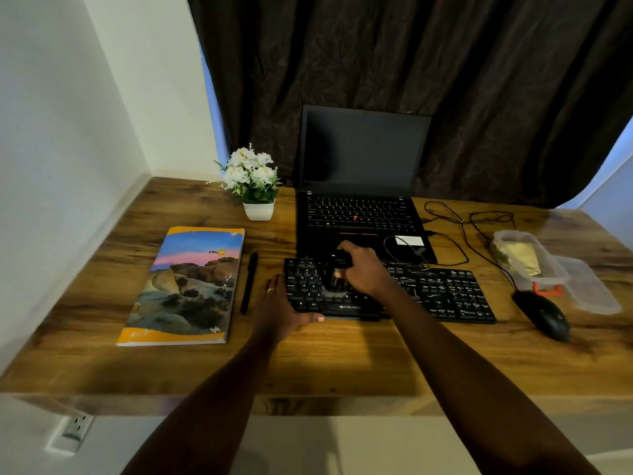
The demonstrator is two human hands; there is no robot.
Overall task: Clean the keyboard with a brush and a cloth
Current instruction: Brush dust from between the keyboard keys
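Wooden tabletop [342, 358]: left hand [281, 308] grips the keyboard [445, 296] corner; right hand [363, 269] clutches a brush [337, 282] on its keys.

Desk [342, 365] front strip was bare wood, so I had free room to come in from the near edge. Keyboard [442, 296] was hemmed in: laptop [363, 214] tight behind it, pen [249, 282] and notebook [186, 286] to the left, mouse [544, 315] w/ trailing cable [479, 248] and plastic container [527, 258] to the right. Left hand [282, 306] blocked the keyboard's left end; right hand [364, 269] sat over its mid keys. Flower pot [257, 186] stood at back-left, well apart.
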